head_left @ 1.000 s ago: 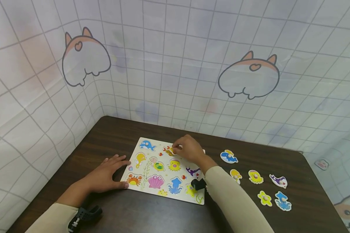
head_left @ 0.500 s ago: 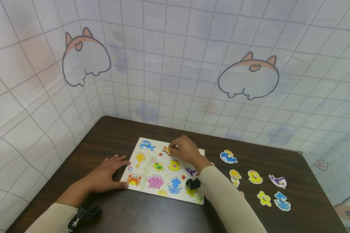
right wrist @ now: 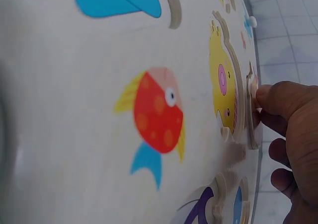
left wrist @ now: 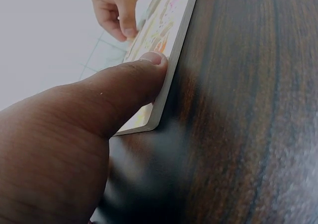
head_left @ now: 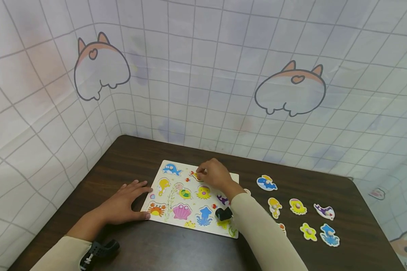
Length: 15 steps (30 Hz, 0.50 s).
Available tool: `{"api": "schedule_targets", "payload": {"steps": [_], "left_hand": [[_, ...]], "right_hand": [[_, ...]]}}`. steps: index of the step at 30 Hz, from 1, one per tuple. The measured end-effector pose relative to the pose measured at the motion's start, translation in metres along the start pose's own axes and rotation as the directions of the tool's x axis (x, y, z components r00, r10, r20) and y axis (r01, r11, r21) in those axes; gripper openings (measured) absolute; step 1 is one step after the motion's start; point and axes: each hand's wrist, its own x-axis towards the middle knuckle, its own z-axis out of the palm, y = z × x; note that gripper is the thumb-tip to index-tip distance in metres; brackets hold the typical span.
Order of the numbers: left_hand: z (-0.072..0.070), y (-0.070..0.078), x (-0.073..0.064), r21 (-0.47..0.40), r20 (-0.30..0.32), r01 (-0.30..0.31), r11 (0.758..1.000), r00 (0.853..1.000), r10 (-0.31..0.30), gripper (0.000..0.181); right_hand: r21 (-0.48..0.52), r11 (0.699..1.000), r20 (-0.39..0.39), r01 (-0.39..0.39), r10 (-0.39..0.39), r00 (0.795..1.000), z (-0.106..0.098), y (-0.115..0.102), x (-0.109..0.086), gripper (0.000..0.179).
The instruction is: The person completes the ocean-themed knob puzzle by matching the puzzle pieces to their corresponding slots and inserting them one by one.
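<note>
A pale puzzle board (head_left: 207, 230) with sea-animal pictures lies on the dark table. My left hand (head_left: 127, 203) rests at its left edge, fingers spread, its thumb (left wrist: 149, 67) pressing the board near a corner. Over the upper middle of the board, my right hand (head_left: 216, 175) pinches a red and yellow fish puzzle piece (head_left: 193, 174) between thumb and index finger. Edge-on in the right wrist view, that piece (right wrist: 252, 122) sits at the fingertips, beyond the yellow octopus recess (right wrist: 223, 80). The fingers hide most of the fish in the head view.
Loose pieces lie right of the board: a whale (head_left: 266, 183), seahorse (head_left: 274, 207), octopus (head_left: 297, 206), purple sea animal (head_left: 324, 212), starfish (head_left: 308, 232) and squid (head_left: 329, 235). My right sleeve (head_left: 261, 229) partly covers another piece (head_left: 282, 227). A grid-patterned curtain (head_left: 203, 75) borders the table.
The right hand has shifted slightly left with the fish piece, then stayed nearly in place. Its forearm moved left too, uncovering more of the seahorse piece. The left hand has not moved.
</note>
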Motion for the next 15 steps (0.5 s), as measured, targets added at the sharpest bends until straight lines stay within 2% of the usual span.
{"api": "schedule_targets", "payload": {"steps": [15], "left_hand": [[0.0, 0.002, -0.0003, -0.003, 0.0, -0.001, 1.0, 1.0, 0.001, 0.088]], "right_hand": [[0.019, 1.0, 0.036, -0.015, 0.015, 0.999, -0.0013, -0.001, -0.0047, 0.013]]}}
